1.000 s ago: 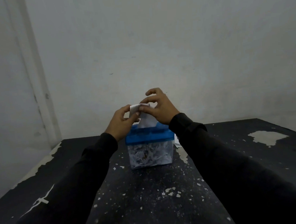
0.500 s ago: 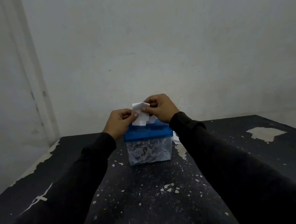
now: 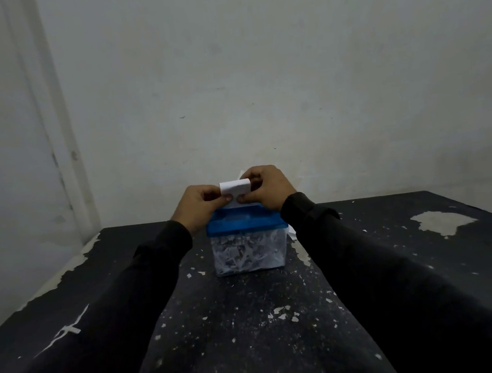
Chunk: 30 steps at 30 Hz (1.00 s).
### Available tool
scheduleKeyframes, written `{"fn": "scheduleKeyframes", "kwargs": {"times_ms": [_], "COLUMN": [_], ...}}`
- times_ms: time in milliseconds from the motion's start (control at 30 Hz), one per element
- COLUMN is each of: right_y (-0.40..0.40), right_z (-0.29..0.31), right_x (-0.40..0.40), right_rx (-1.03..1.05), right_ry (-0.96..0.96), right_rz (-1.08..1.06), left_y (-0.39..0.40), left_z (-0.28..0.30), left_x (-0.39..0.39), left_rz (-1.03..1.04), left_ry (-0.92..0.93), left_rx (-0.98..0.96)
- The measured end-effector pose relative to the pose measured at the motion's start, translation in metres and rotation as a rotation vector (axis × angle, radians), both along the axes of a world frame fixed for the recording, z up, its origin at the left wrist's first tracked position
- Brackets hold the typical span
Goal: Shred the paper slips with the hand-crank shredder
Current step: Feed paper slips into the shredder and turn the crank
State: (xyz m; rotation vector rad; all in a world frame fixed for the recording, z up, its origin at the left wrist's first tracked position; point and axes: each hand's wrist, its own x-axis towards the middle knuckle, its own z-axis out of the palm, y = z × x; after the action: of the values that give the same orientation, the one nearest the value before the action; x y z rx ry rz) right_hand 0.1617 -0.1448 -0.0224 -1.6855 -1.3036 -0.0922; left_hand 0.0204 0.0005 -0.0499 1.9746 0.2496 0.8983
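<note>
A small hand-crank shredder with a blue lid stands mid-table; its clear bin is packed with white shreds. Just above the lid, a white paper slip is held upright, its top edge folded over. My left hand pinches the slip's left side and my right hand pinches its right side, thumbs meeting at the lower edge. The crank is hidden behind my hands.
The black table is scuffed, with worn pale patches at the right and along the left edge. Small paper bits are scattered in front of the shredder. More white paper peeks out behind my right wrist. A grey wall stands close behind.
Both hands have brought the slip together and squared it above the lid; its top edge is now folded over and both thumbs pinch its lower edge.
</note>
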Motion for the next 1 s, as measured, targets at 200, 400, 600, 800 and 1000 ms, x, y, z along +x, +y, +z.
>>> {"fn": "scheduleKeyframes", "kwargs": {"times_ms": [200, 400, 600, 800, 1000], "right_y": [0.0, 0.002, 0.003, 0.002, 0.008], "right_z": [0.0, 0.001, 0.004, 0.007, -0.005], "right_x": [0.004, 0.001, 0.008, 0.006, 0.005], "right_rx": [-0.076, -0.146, -0.22, -0.253, -0.113], "right_ry": [-0.013, -0.041, -0.061, -0.046, -0.048], "right_rz": [-0.003, -0.003, -0.025, -0.007, -0.039], "left_y": [0.001, 0.008, 0.008, 0.005, 0.004], "left_z": [0.0, 0.002, 0.008, 0.011, 0.022], "left_x": [0.0, -0.005, -0.006, -0.005, -0.008], "left_rz": [0.027, 0.032, 0.046, 0.106, 0.012], "left_ry": [0.058, 0.119, 0.202, 0.255, 0.214], "left_rx": [0.084, 0.187, 0.234, 0.293, 0.153]}}
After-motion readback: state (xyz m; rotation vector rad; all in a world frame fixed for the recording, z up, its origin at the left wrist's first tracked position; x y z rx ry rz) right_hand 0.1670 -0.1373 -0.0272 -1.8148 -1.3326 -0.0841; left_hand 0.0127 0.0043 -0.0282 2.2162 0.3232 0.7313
